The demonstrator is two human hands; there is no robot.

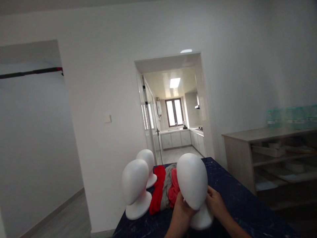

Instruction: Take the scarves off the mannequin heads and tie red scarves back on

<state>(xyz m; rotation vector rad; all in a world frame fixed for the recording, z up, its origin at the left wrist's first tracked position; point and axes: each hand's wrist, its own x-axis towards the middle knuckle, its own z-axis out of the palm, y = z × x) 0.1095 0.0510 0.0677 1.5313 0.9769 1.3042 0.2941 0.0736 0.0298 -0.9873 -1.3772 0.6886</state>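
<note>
A smooth white mannequin head (192, 180) stands upright on its round base in front of me, near the table's front. My left hand (182, 208) is closed against the left side of its jaw and neck, with part of the fingers hidden. On the other side, my right hand (215, 200) grips at the jaw, its fingertips out of sight behind the head. Just left of this head lie a pink cloth (174, 185), a grey twisted cloth (167, 186) and a red cloth (158, 188), side by side.
Two more white mannequin heads stand at the table's left, one nearer (135, 183) and one farther (145, 162). The dark blue marbled table (237, 201) extends to the right. Beyond it is a wooden shelf unit (237, 155) bearing bottle packs (294, 117). A doorway opens onto a kitchen.
</note>
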